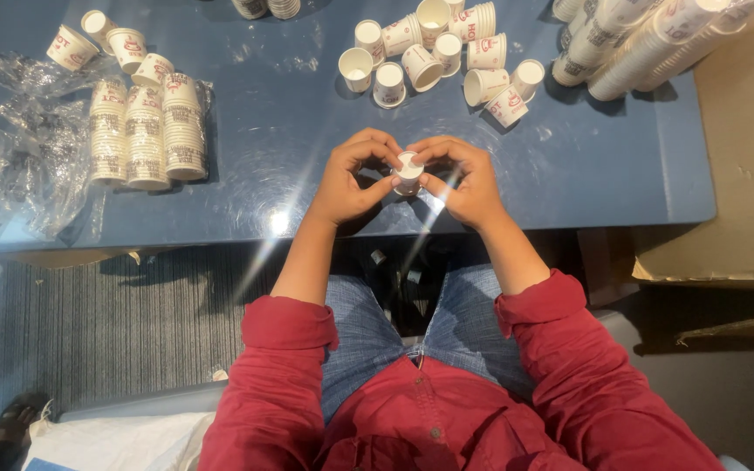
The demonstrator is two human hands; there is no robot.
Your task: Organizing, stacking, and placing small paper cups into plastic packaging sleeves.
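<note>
Both hands' grip clenched around small paper cup point(407, 172), left hand point(348, 179) and right hand point(464, 180) flanking it.

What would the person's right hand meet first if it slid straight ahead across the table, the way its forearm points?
Probably the small paper cup that the right hand and left hand hold together. Past it lies bare blue table, then likely the loose cups beyond; depth is unclear.

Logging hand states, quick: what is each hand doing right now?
Left hand: closed on the small paper cup, fingers pinching its left side.
Right hand: closed on the same cup, from the right.
</note>
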